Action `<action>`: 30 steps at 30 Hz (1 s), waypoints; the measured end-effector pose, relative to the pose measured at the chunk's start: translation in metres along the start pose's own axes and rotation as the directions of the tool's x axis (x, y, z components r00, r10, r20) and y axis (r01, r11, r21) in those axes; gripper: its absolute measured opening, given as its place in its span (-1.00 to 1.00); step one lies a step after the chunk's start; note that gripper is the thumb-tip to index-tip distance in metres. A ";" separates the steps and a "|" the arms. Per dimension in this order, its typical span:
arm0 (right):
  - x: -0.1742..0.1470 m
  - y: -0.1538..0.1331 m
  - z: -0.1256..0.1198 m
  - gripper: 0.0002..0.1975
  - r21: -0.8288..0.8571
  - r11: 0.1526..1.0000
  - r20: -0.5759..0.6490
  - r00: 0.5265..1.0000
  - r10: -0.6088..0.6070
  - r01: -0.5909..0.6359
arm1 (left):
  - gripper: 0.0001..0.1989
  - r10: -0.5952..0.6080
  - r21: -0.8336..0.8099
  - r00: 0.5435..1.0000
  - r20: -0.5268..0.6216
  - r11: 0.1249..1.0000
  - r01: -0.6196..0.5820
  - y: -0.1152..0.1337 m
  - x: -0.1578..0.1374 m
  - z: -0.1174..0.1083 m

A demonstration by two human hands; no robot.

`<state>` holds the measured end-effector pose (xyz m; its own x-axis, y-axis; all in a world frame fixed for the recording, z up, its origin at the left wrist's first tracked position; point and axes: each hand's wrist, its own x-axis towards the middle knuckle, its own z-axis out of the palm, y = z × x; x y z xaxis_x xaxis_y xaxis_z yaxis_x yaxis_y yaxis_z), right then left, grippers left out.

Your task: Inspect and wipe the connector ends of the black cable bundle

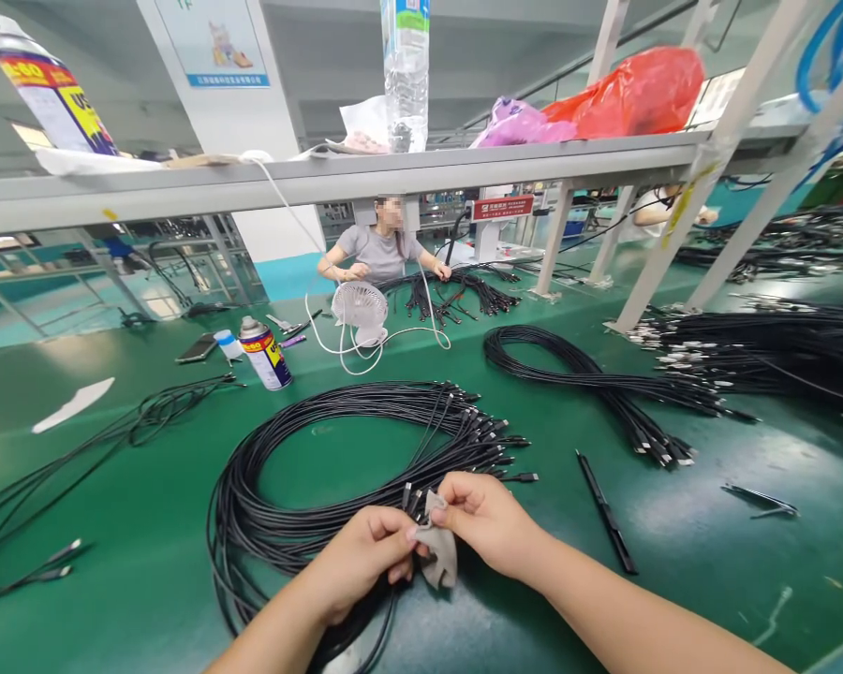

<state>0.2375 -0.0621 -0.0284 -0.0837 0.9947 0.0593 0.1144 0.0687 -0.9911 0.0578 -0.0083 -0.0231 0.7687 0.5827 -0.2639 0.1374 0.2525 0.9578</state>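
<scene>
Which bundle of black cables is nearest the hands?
The large front coil: it reaches up to the left hand and right hand, while the other bundles sit farther off.

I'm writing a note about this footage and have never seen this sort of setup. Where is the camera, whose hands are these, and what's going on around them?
No machine here: one person works bare-handed, and this single picture comes from a camera on their head, looking forward and down. Their left hand and right hand both pinch a small crumpled grey cloth; whether anything is inside it is hidden.

On the shiny green tabletop lies a large coil of black cables. To its right are a smaller looped black cable bundle and a slim black pen-like tool. Farther back stand a multicoloured spray can and a small white fan.

The person in a grey shirt across the table is someone else.
</scene>
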 end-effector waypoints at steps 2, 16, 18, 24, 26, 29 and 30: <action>-0.002 -0.001 0.001 -0.65 -0.090 0.994 -0.025 0.997 -0.066 0.064 | -0.49 0.005 -0.008 1.000 0.010 1.000 -0.005 -0.001 0.000 0.000; -0.003 0.003 0.008 -0.79 -0.658 0.621 -0.006 0.822 -0.569 0.425 | -0.45 0.001 0.057 0.999 0.044 0.998 -0.004 -0.005 0.001 -0.003; -0.002 0.001 0.003 -0.79 -0.673 0.611 -0.035 0.806 -0.590 0.418 | -0.46 -0.005 0.054 0.999 0.031 0.999 0.003 -0.005 0.002 -0.004; -0.007 -0.012 -0.009 -0.80 -0.603 0.658 -0.042 0.805 -0.592 0.452 | -0.50 0.002 0.065 0.999 0.042 0.998 -0.004 -0.009 0.005 -0.005; -0.010 -0.014 -0.006 -0.82 -0.535 0.692 0.056 0.837 -0.544 0.485 | -0.52 0.009 0.051 0.998 0.061 0.999 -0.012 -0.006 0.004 -0.003; -0.012 -0.014 0.000 -0.79 -0.448 0.769 0.119 0.883 -0.454 0.456 | -0.58 0.020 0.063 0.997 0.074 0.998 -0.024 -0.002 0.002 -0.001; -0.012 -0.013 0.002 -0.77 -0.434 0.799 0.081 0.901 -0.425 0.416 | -0.58 0.022 0.069 0.997 0.073 0.997 -0.027 -0.001 0.001 -0.001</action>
<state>0.2355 -0.0748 -0.0165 -0.2044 0.8613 0.4651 0.4863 0.5017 -0.7154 0.0578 -0.0073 -0.0248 0.8149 0.5302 -0.2341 0.1598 0.1828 0.9701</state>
